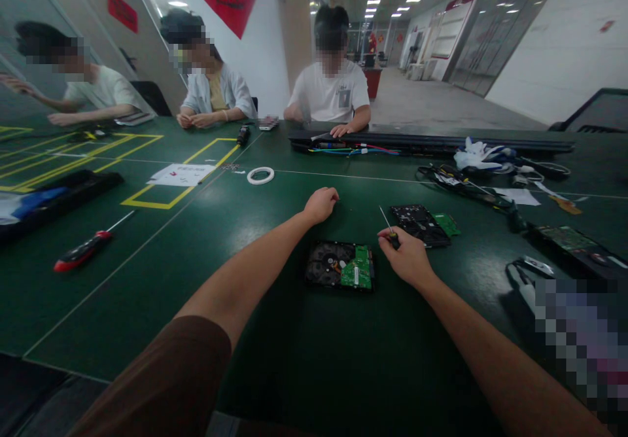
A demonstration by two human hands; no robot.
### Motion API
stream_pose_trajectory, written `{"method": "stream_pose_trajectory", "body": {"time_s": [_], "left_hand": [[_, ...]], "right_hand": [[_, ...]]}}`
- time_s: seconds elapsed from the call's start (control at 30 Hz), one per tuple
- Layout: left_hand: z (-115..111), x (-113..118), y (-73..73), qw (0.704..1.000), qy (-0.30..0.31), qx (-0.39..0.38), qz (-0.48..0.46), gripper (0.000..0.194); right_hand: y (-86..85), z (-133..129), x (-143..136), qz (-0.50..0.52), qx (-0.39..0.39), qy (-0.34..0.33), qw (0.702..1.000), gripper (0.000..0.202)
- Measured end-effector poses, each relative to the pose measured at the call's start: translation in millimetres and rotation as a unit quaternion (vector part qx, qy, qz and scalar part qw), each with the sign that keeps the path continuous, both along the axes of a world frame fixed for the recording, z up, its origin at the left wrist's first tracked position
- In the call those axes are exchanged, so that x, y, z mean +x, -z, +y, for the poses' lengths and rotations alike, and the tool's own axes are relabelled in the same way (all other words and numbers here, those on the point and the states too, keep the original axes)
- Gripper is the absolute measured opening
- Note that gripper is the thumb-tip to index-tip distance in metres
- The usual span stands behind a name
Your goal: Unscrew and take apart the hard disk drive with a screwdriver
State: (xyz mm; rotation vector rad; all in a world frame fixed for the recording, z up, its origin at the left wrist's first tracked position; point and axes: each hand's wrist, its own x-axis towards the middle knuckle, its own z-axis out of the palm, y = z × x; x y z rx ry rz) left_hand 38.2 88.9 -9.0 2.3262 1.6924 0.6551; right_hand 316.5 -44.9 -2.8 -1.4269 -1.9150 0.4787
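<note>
right hand (pixel 409 257): grips screwdriver (pixel 394 239), tip pointing away | left hand (pixel 321 205): curled, can't tell if holding anything | hard drive (pixel 324 263): flat on table (pixel 275 345), between forearms | handling: brace drive edge, shaft square, tip off circuit board (pixel 362 268)

Green tabletop (pixel 275 345), yellow tape outlines (pixel 150 206).

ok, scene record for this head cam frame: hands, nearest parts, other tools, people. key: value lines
right hand: holds small screwdriver, shaft pointing up
left hand: on or just above table, fingers curled, contents can't tell
between forearms: hard drive, green board showing
beyond right hand: second drive, green board beside it
far left: red-black screwdriver
past left hand: white ring
people: three, across table
</note>
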Motion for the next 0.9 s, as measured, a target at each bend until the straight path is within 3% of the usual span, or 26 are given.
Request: {"method": "stream_pose_trajectory", "body": {"time_s": [0.17, 0.3, 0.57, 0.7, 0.77, 0.9], "left_hand": [[-2.4, -2.5, -0.9, 1.0, -0.001, 0.004, 0.009, 0.018], [-0.2, -5.1, 0.0, 1.0, -0.01, -0.002, 0.015, 0.014], [-14.1, -3.7, -2.5, 1.0, -0.019, -0.011, 0.002, 0.013], [-36.6, -2.1, -13.0, 0.999, -0.007, -0.025, -0.03, 0.01], [-49.2, 0.6, -20.2, 0.998, 0.004, -0.032, -0.056, 0.012], [-72.5, 12.9, -34.0, 0.992, 0.046, -0.045, -0.106, 0.015]], "right_hand": [[-10.3, -3.7, -8.8, 0.022, -0.03, -0.126, 0.991, 0.028], [-14.5, -5.2, -18.4, 0.019, -0.038, -0.151, 0.988, 0.026], [-12.8, -6.5, -16.4, -0.005, -0.057, -0.135, 0.989, 0.027], [-5.6, -4.2, -15.4, 0.044, -0.073, -0.122, 0.989, 0.031], [-2.9, -3.3, -16.3, 0.089, -0.066, -0.083, 0.99, 0.036], [-4.5, -3.1, -18.3, 0.142, -0.015, -0.048, 0.989, 0.037]]}}
